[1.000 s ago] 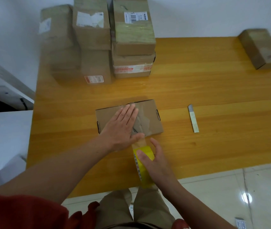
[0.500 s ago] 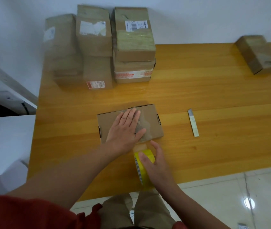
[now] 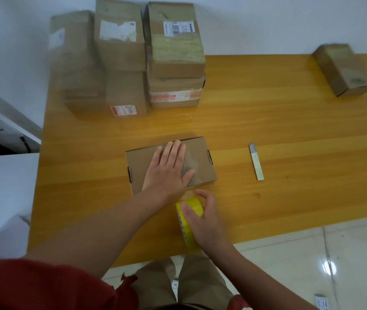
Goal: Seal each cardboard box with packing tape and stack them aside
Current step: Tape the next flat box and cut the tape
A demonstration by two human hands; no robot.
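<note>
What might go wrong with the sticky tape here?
The tape stretched from the box to the yellow roll might twist or wrinkle. The right hand grips the roll near the table edge, so it might drop. The cutter lies off right, while the left hand presses the box.

- wooden surface (image 3: 290, 121) — orange-brown, set against a white wall (image 3: 267, 23)
- grey cutter (image 3: 256, 162) lying flat on it, right of centre
- glossy tiled floor (image 3: 346, 253) past the near edge
</note>
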